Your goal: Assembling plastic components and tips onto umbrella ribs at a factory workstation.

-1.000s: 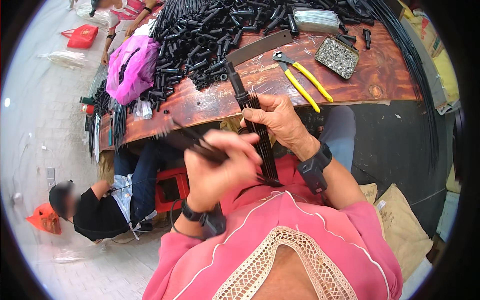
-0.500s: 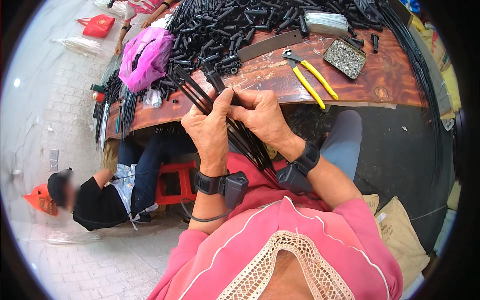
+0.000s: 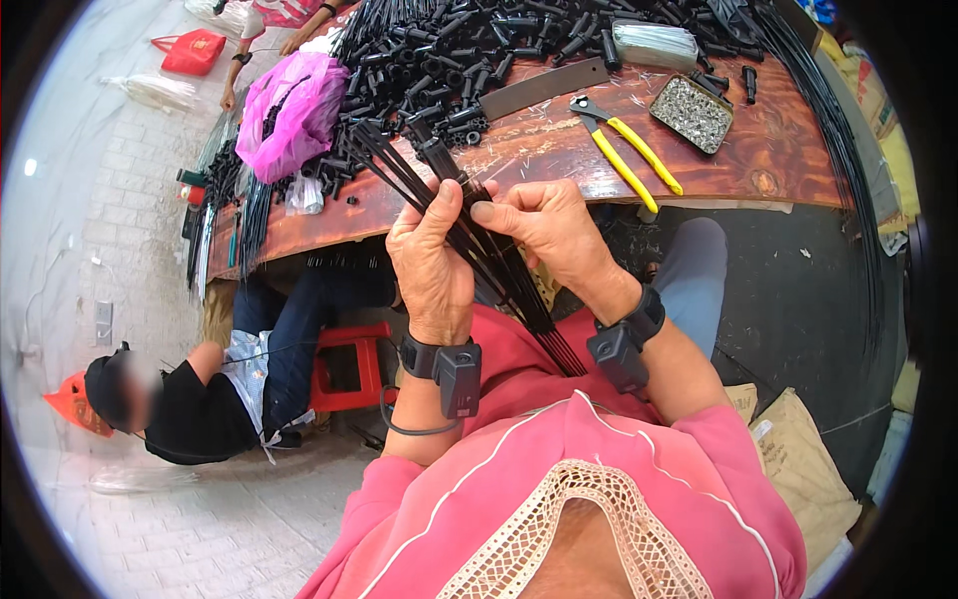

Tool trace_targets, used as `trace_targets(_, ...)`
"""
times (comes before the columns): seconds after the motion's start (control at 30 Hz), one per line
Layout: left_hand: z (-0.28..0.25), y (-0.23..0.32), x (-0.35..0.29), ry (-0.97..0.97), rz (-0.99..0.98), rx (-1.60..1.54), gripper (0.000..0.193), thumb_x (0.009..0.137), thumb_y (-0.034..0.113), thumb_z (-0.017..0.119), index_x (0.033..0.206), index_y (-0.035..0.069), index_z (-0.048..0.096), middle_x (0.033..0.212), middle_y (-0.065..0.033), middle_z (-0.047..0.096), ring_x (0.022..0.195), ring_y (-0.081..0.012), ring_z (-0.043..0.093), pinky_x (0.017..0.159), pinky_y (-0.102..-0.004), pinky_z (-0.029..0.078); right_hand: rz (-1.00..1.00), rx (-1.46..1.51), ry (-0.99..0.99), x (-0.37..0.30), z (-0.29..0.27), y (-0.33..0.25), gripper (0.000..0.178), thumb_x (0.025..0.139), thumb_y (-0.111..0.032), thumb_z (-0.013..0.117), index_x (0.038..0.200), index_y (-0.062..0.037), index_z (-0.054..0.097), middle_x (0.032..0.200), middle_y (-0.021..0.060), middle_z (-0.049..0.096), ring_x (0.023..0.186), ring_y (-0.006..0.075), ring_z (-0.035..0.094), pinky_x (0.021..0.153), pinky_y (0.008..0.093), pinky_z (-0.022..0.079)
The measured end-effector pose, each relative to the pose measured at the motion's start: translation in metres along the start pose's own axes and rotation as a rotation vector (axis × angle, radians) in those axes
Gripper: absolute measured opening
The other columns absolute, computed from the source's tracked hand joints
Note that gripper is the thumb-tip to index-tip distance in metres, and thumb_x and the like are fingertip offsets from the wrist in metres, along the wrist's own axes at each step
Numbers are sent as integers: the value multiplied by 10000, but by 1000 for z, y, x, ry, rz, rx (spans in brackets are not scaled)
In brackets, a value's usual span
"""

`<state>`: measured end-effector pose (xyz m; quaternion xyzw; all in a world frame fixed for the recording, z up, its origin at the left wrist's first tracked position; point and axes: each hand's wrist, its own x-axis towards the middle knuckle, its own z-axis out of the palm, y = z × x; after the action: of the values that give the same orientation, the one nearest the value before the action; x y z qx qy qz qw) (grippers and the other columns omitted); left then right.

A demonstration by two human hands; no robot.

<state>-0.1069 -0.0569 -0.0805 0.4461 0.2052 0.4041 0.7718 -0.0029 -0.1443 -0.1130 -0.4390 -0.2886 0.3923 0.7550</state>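
Several black rods (image 3: 397,170) held in closed left grip (image 3: 431,262) | right grip (image 3: 561,236) at left's three o'clock, seemingly pinched on more rods below a black tube (image 3: 439,158), contact partly hidden | tube at right grip's ten o'clock, nearer left grip | long axes run eleven-to-five

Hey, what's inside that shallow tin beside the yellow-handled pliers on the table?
The tin holds a layer of many small silvery pieces. They cover its floor, so whatever lies beneath them can't be seen.
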Motion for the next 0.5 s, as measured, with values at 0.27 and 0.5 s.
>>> trace_targets(0.27, -16, -1, 4, -139, -79, -15, 300, 951, 223, 621, 1138, -9, 583, 1005, -199, 688, 918, -263, 681, 827, -388, 557, 251, 88, -61, 6, -4, 8, 359, 793, -390, 795, 738, -49, 700, 597, -13, 589, 455, 22, 465, 378, 177, 298)
trace_targets(0.5, 0, 16, 9, -181, -97, -16, 223, 949, 197, 629, 1019, -14, 621, 958, -164, 696, 867, -214, 685, 738, -330, 581, 205, 35, 33, 4, 7, 2, 335, 836, -335, 766, 728, -26, 697, 610, 0, 614, 456, 36, 528, 357, 162, 363)
